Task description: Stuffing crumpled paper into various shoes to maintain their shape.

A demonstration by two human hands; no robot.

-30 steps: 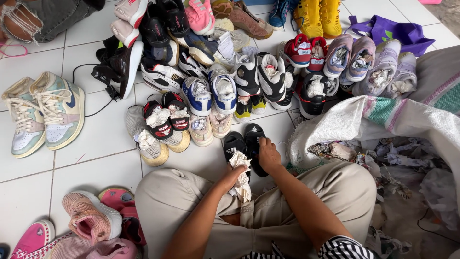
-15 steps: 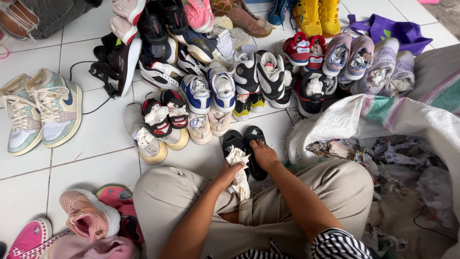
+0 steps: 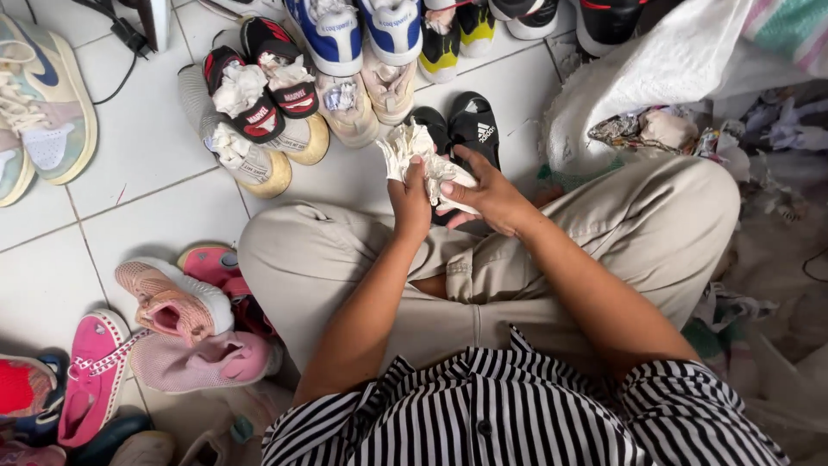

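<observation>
I sit cross-legged on a white tiled floor in beige trousers. My left hand (image 3: 410, 205) and my right hand (image 3: 489, 197) both grip a wad of crumpled white paper (image 3: 420, 154) just above my knees. Right behind the wad stands a pair of small black shoes (image 3: 467, 129); part of the left shoe is hidden by the paper and my hands. The right hand's fingers lie across the lower part of the wad, and the left hand pinches it from the left.
Rows of children's shoes stuffed with paper stand ahead: black-and-red slip-ons (image 3: 260, 91), beige sneakers (image 3: 364, 93), blue-and-white sneakers (image 3: 354, 30). Pink shoes (image 3: 172, 302) lie at my left knee. A white sack (image 3: 664, 78) holding crumpled paper and scraps lies on the right.
The view has tilted down and closer. Both hands have lifted the paper wad slightly and bunched it tighter in front of the black shoes.
</observation>
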